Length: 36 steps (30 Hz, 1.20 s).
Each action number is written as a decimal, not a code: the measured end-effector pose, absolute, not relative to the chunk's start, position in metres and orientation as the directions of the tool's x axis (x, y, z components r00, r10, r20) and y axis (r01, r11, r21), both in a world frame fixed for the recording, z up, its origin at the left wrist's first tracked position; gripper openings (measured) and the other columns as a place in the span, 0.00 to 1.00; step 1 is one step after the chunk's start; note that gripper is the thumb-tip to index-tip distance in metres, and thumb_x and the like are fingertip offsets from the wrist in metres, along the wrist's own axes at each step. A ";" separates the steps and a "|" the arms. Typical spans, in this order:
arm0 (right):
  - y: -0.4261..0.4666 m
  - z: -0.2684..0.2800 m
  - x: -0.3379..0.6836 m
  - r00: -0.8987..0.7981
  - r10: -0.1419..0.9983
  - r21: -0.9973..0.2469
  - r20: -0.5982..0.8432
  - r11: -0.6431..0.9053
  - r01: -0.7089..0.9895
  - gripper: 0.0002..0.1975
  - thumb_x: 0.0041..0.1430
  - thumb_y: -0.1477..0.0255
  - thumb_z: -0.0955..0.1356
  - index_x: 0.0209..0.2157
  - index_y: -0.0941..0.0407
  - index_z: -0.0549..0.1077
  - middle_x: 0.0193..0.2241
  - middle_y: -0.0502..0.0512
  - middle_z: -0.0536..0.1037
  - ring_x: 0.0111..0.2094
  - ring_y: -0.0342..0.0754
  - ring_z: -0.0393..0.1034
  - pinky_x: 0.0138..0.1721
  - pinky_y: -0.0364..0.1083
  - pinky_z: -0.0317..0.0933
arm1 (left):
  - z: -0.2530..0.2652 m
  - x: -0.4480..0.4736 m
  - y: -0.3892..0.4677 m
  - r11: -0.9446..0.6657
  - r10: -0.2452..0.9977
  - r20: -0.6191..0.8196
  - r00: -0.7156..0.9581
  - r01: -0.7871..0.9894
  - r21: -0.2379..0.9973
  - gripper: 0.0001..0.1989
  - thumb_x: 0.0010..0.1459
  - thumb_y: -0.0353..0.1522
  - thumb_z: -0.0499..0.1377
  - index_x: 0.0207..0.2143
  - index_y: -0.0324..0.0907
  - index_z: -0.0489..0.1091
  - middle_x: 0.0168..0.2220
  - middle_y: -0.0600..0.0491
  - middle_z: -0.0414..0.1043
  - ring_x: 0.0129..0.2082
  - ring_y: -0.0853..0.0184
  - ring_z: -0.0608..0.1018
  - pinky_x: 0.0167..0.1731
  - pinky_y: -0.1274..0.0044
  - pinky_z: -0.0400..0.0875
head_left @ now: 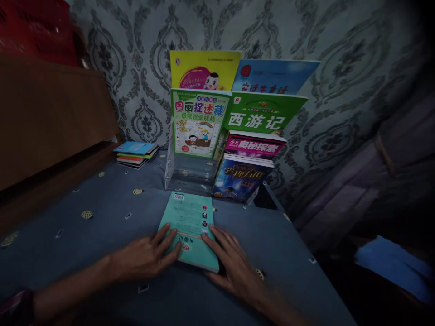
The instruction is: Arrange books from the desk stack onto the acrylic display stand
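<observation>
A teal book (pixel 188 213) lies on the cloth with its back cover up, a barcode at its far left corner. My left hand (pixel 149 253) rests on the book's left edge, fingers apart and thumb lying on the cover. At the right edge is my right hand (pixel 234 267), its fingers over the cover and its thumb at the near right corner, which looks slightly raised. Just beyond the book stands a clear plastic rack (pixel 190 174). It holds a yellow book (pixel 190 68), a green picture book (pixel 197 124) and, on the right, several more books.
The right column has a blue book (pixel 275 74), a green book (pixel 261 115), a magenta book (pixel 254 145) and a dark blue book (pixel 238 179). A small pile of books (pixel 136 148) lies farther left. A brown wooden panel (pixel 50 113) borders the table (pixel 102 240); curtains hang right.
</observation>
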State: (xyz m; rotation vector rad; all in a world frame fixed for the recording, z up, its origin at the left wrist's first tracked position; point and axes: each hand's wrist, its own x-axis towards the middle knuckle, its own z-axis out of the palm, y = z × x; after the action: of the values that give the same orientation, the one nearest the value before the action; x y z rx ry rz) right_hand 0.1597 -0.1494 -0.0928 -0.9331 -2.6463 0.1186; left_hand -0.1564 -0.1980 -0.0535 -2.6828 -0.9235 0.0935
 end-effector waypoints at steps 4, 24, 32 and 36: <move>-0.140 -0.090 0.160 -0.727 0.574 -0.165 0.377 0.814 0.557 0.38 0.59 0.76 0.67 0.70 0.49 0.57 0.67 0.62 0.64 0.67 0.61 0.59 0.64 0.66 0.59 | -0.046 -0.159 -0.196 -0.741 0.621 0.082 0.780 0.618 -0.262 0.30 0.66 0.24 0.52 0.69 0.42 0.54 0.65 0.32 0.63 0.66 0.43 0.65 0.45 0.67 0.81; -0.046 -0.076 0.118 -0.426 0.759 -0.668 0.493 0.643 0.374 0.19 0.67 0.64 0.63 0.54 0.53 0.76 0.51 0.60 0.80 0.51 0.55 0.75 0.53 0.56 0.68 | -0.014 -0.180 -0.102 -0.640 0.715 0.682 0.155 0.538 0.549 0.34 0.56 0.58 0.60 0.51 0.40 0.70 0.42 0.46 0.81 0.40 0.61 0.83 0.39 0.74 0.77; -0.055 -0.079 0.117 -0.410 0.771 -0.722 0.487 0.620 0.309 0.18 0.65 0.59 0.66 0.52 0.50 0.78 0.53 0.58 0.80 0.55 0.56 0.73 0.58 0.59 0.65 | -0.050 -0.176 -0.075 -0.379 0.925 0.310 0.218 0.518 0.767 0.20 0.56 0.42 0.61 0.46 0.40 0.75 0.48 0.45 0.80 0.48 0.56 0.80 0.50 0.67 0.74; -0.070 -0.074 0.113 -0.385 0.808 -0.791 0.446 0.557 0.251 0.20 0.64 0.56 0.67 0.52 0.50 0.78 0.53 0.58 0.80 0.55 0.56 0.72 0.59 0.59 0.64 | -0.048 -0.173 -0.073 -0.387 0.922 0.340 0.186 0.404 0.829 0.19 0.55 0.43 0.63 0.43 0.40 0.76 0.46 0.43 0.80 0.45 0.56 0.81 0.47 0.66 0.75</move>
State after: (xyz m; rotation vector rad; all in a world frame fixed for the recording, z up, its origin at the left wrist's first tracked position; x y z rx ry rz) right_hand 0.1135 -0.0698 -0.0742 -0.8582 -1.9127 0.7977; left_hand -0.1729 -0.0725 -0.0484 -2.7872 -1.8314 -1.7056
